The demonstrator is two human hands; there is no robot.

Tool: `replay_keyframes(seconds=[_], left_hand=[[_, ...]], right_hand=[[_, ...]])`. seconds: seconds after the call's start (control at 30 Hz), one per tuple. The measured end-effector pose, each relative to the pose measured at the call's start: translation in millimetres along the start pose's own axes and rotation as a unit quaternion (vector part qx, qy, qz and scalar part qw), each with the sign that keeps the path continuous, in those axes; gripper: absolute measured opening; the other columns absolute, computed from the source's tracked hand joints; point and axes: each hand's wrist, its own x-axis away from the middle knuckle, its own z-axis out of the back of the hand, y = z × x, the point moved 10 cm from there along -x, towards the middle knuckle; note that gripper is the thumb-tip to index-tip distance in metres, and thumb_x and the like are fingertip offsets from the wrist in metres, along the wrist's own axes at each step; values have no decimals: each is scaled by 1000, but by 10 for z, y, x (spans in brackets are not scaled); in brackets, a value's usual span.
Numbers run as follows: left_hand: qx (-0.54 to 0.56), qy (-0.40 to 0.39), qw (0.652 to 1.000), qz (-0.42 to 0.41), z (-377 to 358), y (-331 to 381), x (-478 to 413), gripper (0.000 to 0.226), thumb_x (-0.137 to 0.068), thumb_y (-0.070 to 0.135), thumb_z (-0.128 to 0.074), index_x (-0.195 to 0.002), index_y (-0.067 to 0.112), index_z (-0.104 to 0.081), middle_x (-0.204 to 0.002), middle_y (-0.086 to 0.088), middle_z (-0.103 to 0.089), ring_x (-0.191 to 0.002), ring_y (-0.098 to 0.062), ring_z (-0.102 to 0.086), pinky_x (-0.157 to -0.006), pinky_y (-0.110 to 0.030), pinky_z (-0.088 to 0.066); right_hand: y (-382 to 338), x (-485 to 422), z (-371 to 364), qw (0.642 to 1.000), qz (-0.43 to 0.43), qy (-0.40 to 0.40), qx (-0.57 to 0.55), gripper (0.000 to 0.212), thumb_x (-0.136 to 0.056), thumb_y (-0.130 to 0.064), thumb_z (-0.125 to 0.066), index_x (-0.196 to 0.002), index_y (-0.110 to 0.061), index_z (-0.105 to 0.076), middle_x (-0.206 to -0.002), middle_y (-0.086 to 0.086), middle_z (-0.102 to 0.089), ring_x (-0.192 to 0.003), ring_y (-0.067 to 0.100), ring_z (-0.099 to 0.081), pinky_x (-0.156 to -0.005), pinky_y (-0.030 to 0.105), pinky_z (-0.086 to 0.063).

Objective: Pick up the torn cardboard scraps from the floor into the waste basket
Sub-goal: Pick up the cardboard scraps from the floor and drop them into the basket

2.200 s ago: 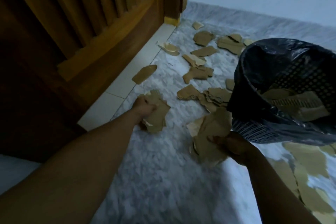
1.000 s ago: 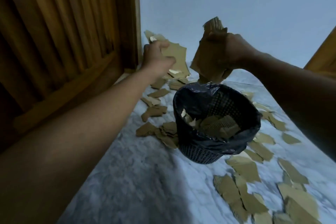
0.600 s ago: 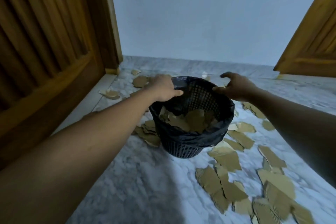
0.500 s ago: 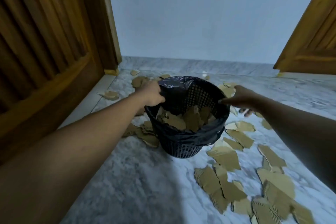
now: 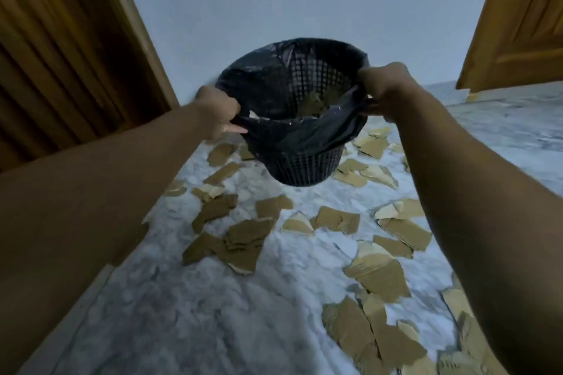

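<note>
Grips the waste basket (image 5: 304, 161) at centre frame by opposite sides of its rim, left hand (image 5: 217, 111) and right hand (image 5: 384, 88) both curled tight, apparently clear of the floor (image 5: 213, 313), a hold suited to carrying it nearer the cardboard scraps (image 5: 243, 237) strewn across the lower frame.

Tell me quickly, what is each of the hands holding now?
Left hand: grips the waste basket rim.
Right hand: grips the opposite rim.

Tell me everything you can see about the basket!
The basket is round, dark plastic mesh, lined with a black bag. The left hand and right hand grip its rim on opposite sides. It looks lifted off the floor, tipped toward the camera, with brown cardboard scraps inside.
</note>
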Motion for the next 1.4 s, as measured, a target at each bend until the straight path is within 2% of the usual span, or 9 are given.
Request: replay_keyframes(seconds=[0.13, 0.33, 0.43, 0.57, 0.73, 0.87, 0.97, 1.2, 1.4], left_hand=[[319, 110, 939, 62, -140, 239, -338, 33, -102, 12, -39, -133, 11, -50, -110, -7, -57, -94, -24, -61, -81, -48, -52], [35, 152, 986, -55, -384, 85, -949, 69, -88, -3, -62, -150, 18, -38, -144, -5, -51, -128, -23, -51, -108, -32, -43], [37, 128, 989, -67, -474, -341, -1266, 67, -90, 2, -65, -149, 16, -38, -143, -2, -52, -125, -17, -52, -102, -17, -38], [149, -5, 988, 35, -658, -860, -1891, 68, -91, -3, -62, -150, 21, -36, -142, -7, -50, -115, -26, -60, -88, -39, -58], [147, -130, 977, 84, -986, -994, -2633, 44, -91, 6, -66, -133, 12, -53, -136, -7, -55, -117, -22, -58, -76, -29, -58], [169, -148, 968, 115, -1245, -1254, -3047, 38, -85, 10, -72, -120, 7, -59, -122, -9, -62, -106, -22, -61, -84, -31, -57], [270, -172, 938, 131, -1455, -1258, -3226, 29, -93, 7, -59, -122, 6, -60, -124, -11, -60, -103, -23, -61, -69, -30, -58], [390, -226, 883, 132, -1589, -792, -3238, 8, -94, 6, -52, -99, 12, -51, -112, -7, -50, -115, -30, -55, -95, -45, -53], [403, -135, 892, 152, -1613, -1038, -3333, 4, -94, 16, -56, -97, 12, -58, -97, -6, -61, -95, -24, -65, -84, -39, -59]], right_hand=[[75, -219, -192, 989, -8, -11, -144, 15, -78, -16, -62, -91, -9, -65, -88, 12, -68, -78, 29, -66, -66, 46, -61], [584, -656, -806, 968, -31, 24, -248, 44, -79, -3, -59, -121, -13, -56, -108, 15, -64, -90, 41, -67, -54, 53, -60], [911, -821, -1076, 962, -35, 31, -269, 51, -87, 9, -47, -130, -18, -45, -115, 7, -56, -98, 34, -61, -62, 50, -62], [1208, -1083, -1428, 956, -66, 27, -286, 57, -91, 16, -37, -130, -24, -40, -126, 8, -48, -107, 38, -57, -63, 43, -62], [1599, -1530, -1703, 938, -110, 77, -320, 71, -95, 18, -33, -148, -29, -32, -151, 13, -37, -123, 43, -50, -63, 43, -61], [1825, -1800, -1939, 947, -155, 77, -269, 52, -100, 7, -40, -141, -25, -39, -148, 15, -44, -119, 41, -56, -71, 50, -57], [1785, -1920, -2080, 968, -171, 32, -184, 33, -104, 0, -36, -130, -15, -49, -135, 18, -58, -104, 34, -65, -72, 48, -56], [1257, -2001, -2279, 983, -146, 17, -111, 58, -102, 0, -42, -151, -28, -26, -110, 2, -59, -108, 24, -62, -84, 51, -51], [1337, -1863, -2148, 991, -132, -4, -13, 60, -100, 0, -48, -150, -28, -33, -128, 4, -55, -103, 22, -61, -88, 46, -49]])
